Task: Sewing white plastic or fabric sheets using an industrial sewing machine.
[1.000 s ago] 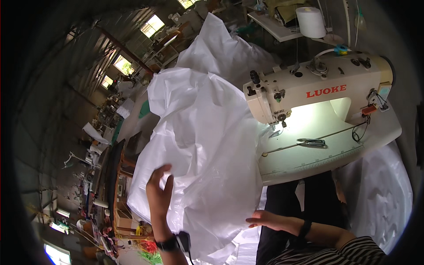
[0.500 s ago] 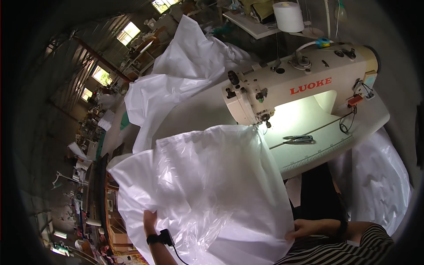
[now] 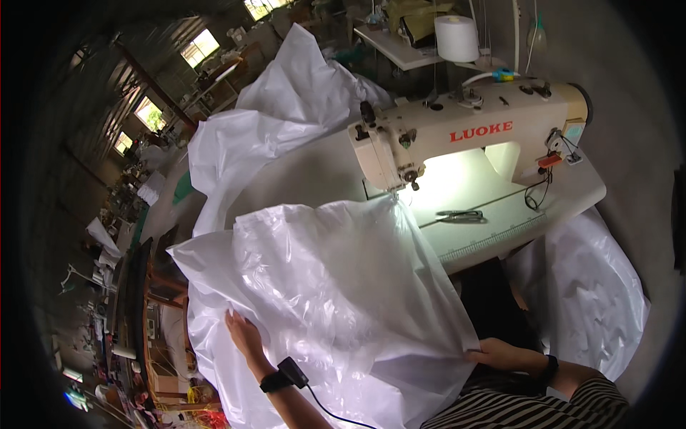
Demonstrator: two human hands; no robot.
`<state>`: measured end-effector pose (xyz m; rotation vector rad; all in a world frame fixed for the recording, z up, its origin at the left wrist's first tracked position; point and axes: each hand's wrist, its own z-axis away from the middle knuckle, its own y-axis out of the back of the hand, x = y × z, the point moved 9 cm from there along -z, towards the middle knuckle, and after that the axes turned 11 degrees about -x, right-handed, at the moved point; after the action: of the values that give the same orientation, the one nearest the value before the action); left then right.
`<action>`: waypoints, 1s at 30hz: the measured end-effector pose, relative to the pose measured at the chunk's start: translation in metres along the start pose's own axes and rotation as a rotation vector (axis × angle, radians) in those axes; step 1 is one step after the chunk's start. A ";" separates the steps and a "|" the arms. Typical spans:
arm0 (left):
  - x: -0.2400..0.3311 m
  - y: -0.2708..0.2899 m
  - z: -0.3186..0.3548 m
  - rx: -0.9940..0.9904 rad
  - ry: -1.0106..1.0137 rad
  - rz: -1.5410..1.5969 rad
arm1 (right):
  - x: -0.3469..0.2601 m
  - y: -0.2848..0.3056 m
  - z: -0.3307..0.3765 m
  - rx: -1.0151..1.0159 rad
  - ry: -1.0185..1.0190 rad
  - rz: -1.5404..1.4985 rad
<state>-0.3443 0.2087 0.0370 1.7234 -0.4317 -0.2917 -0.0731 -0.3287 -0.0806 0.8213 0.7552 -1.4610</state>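
While the right hand pinches the right edge of a glossy white sheet, the left hand lies against the sheet's left part; whether its fingers grip cannot be told. The sheet spreads before the person, its upper right corner below the needle end of the sewing machine. Metal snips rest on the machine bed; a white thread cone stands behind.
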 end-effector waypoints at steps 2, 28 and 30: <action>0.013 0.049 0.060 0.360 0.081 0.160 | -0.006 0.004 -0.002 0.062 0.084 -0.213; 0.231 0.044 0.187 0.087 -0.306 1.022 | -0.054 0.024 0.000 0.245 0.263 -0.016; 0.248 0.060 0.199 0.174 -0.475 0.802 | -0.048 0.023 -0.004 0.225 0.159 0.029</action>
<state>-0.2131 -0.0858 0.0673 1.4963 -1.4768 -0.0697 -0.0498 -0.3012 -0.0418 1.1261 0.7016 -1.4842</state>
